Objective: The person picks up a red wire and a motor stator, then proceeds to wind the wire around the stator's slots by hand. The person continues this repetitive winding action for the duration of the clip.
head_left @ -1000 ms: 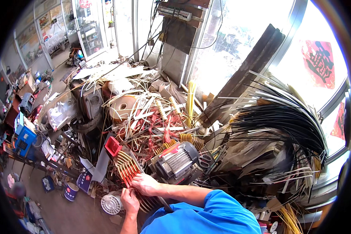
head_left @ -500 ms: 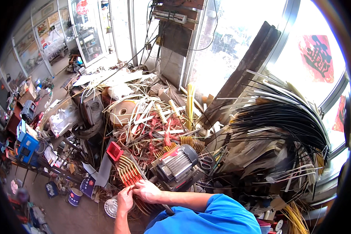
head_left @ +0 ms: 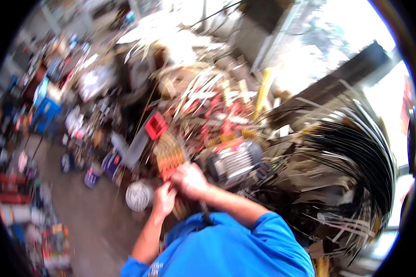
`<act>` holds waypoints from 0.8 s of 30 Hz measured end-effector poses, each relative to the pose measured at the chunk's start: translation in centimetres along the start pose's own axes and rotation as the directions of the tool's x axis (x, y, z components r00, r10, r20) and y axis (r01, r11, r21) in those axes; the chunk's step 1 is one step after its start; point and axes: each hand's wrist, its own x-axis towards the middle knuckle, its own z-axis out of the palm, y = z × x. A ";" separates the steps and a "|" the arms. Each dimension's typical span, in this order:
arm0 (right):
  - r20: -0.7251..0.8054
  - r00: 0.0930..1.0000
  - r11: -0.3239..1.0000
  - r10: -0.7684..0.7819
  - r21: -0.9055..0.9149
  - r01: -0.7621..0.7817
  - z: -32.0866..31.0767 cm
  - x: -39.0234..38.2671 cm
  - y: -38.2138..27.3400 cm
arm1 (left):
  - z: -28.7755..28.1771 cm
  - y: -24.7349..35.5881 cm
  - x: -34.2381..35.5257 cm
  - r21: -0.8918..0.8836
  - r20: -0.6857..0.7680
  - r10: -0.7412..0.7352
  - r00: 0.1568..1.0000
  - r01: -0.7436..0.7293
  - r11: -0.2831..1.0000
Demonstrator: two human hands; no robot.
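I saw the left hand [head_left: 163,201] and right hand [head_left: 189,180] together at the orange-and-tan ribbed piece [head_left: 169,157], left of the frame's centre, blur keeping me from telling whether either grip was closed, and a slip risked knocking the right against the nearby grey motor [head_left: 235,161].

The ribbed piece [head_left: 170,156] is tan and orange-red, the box [head_left: 156,125] red, shirt [head_left: 235,249] blue.

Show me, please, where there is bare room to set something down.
Bare floor lies between the white disc, the purple tub and the far-left clutter, though blurred. Around the left hand and right hand it is crowded: red block, motor, heaped strips.
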 end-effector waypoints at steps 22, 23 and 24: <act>0.123 0.987 0.991 0.103 0.073 -0.113 -1.4 0.5 -0.5 | 0.4 -1.3 -1.8 -0.284 -0.004 -0.147 0.989 0.140 0.949; 0.135 0.986 0.994 0.094 0.050 -0.102 -1.4 0.3 -0.3 | 0.0 -1.0 -1.9 -0.393 0.025 -0.181 0.983 0.176 0.902; 0.158 0.984 0.994 0.088 0.043 -0.096 -1.6 0.1 -0.4 | -0.5 -0.5 -2.3 -0.551 0.064 -0.227 0.972 0.224 0.804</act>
